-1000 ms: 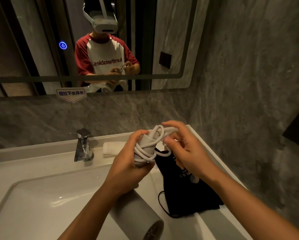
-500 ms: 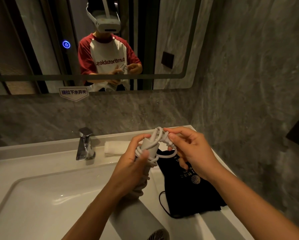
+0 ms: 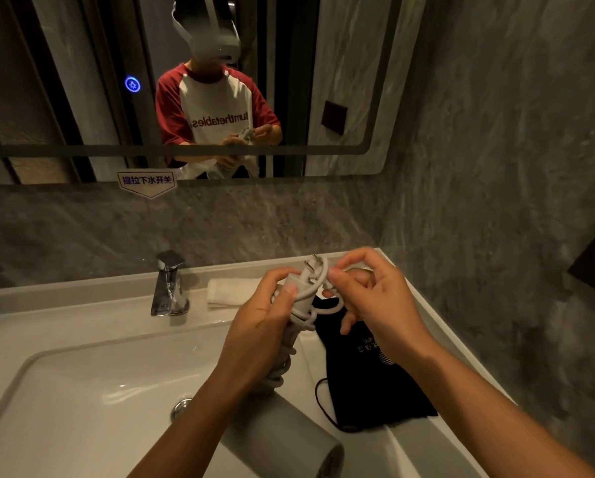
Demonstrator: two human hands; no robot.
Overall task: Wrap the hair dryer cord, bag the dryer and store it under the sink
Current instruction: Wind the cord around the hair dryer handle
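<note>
Gripping the hair dryer (image 3: 282, 439) by its handle, the left hand (image 3: 261, 326) is closed around it, thumb pressed on the upper end. Dryer is held above the sink (image 3: 82, 391), handle pointing up and away, grey barrel pointing down toward the camera, partly behind the left forearm.

White cord (image 3: 299, 315) is coiled around the handle in several turns, running from just under the left thumb down to the barrel junction. Coils sit against the left palm and fingers.

Right hand (image 3: 375, 305) is just right of the handle top, thumb and forefinger pinched on the cord end next to the plug (image 3: 315, 270). Plug prongs stick up above the handle tip, between the two hands. Other right fingers are loosely curled, holding nothing visible.

Black drawstring bag (image 3: 368, 384) lies flat on the worktop (image 3: 427, 322) right of the basin, under and below the right hand, not touched by either hand. Its cord loop trails off the left edge.

Chrome tap (image 3: 170, 284) stands behind the basin, left of the hands. Folded white towel (image 3: 227, 293) lies on the worktop between tap and left hand. Drain plug (image 3: 180, 407) shows in the basin next to the left forearm.

Mirror (image 3: 340, 81) above reflects the person holding the dryer at chest height.
</note>
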